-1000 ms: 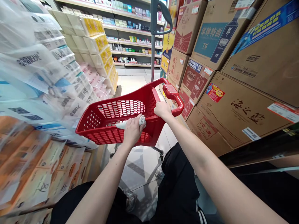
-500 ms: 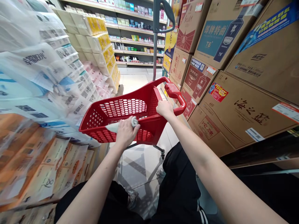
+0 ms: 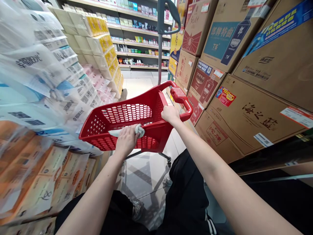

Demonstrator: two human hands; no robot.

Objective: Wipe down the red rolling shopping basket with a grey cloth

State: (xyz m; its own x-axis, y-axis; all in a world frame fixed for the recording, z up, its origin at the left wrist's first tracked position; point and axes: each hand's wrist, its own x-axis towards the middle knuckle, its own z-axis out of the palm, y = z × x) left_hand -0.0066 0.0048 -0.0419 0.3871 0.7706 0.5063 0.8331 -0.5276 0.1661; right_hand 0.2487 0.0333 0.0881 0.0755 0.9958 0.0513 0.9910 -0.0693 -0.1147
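A red plastic shopping basket point(image 3: 102, 129) on wheels stands in the aisle in front of me. My left hand point(image 3: 126, 140) is closed on a white cloth point(image 3: 122, 131) and presses it against the basket's near rim. My right hand point(image 3: 170, 115) grips the basket's red handle point(image 3: 182, 98) at its right end. A grey pull handle point(image 3: 162, 19) rises behind the basket.
Wrapped packs of tissue paper point(image 3: 36, 98) are stacked on the left. Brown cardboard boxes point(image 3: 244, 114) are stacked on the right. Shelves of goods point(image 3: 137, 36) cross the far end of the tiled aisle point(image 3: 139, 86). My black-clad legs point(image 3: 188, 195) are below.
My left hand has slid the cloth leftward along the basket's near rim. My right hand has kept its grip on the handle.
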